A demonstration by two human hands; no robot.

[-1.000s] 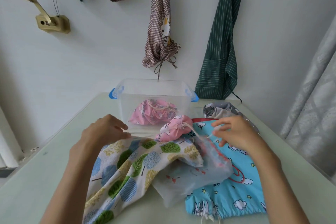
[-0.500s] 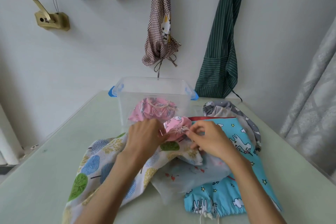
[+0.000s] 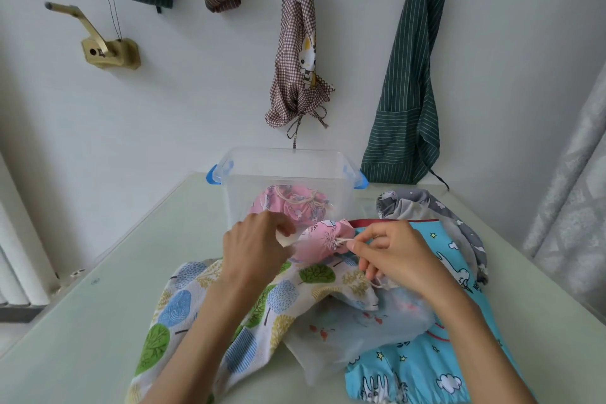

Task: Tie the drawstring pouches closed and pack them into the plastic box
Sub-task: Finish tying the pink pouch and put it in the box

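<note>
Nearest the camera, three flat pouches lie overlapped on the table [image 3: 98,321]: the tree-print pouch [image 3: 183,311] at left, a translucent pouch [image 3: 344,338] in the middle, a blue pouch [image 3: 436,364] at right. None of these is tied.

Above them, both hands work on the small pink pouch [image 3: 323,239], which rests on the tree-print pouch just in front of the box [image 3: 288,170].

- Left hand [image 3: 255,249]: fingers curled at the pouch's left side, with a pale tab showing under the fingertips. Whether they pinch cloth or cord cannot be told.
- Right hand [image 3: 390,256]: thumb and forefinger pinch the cord [image 3: 342,241] where it leaves the gathered neck.

Handling, as judged: the pouch is soft, light and easily crushed; it will not hold its shape. The cord is thin and may slip through the fingers. Take hold at the gathered neck, close to the knot, not at the body. Steady the body with the other hand while the knot is drawn tight.

Beyond, the clear box with blue latches holds one tied pink pouch [image 3: 295,207]. A grey pouch [image 3: 410,207] lies to its right. On the wall hang a striped apron [image 3: 406,92] and a checked apron [image 3: 298,52].
</note>
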